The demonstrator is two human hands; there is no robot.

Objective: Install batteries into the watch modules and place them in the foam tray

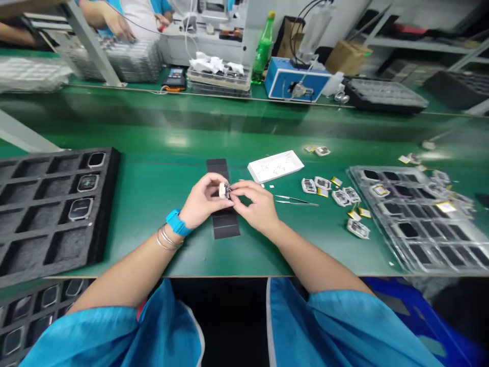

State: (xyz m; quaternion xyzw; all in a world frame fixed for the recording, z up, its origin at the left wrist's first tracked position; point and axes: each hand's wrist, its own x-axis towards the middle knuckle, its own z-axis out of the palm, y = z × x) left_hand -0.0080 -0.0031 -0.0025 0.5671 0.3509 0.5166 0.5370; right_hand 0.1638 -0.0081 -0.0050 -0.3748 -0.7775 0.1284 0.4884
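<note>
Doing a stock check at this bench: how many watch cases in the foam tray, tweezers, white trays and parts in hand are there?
Watch cases in the foam tray: 3
Tweezers: 1
White tray: 1
Part between the left hand and right hand: 1
Total: 6

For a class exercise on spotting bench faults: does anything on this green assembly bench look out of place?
Yes: small parts with yellow labels lie loose on the green mat, right of the tweezers, outside the clear plastic tray, so they look scattered rather than stored.
</note>
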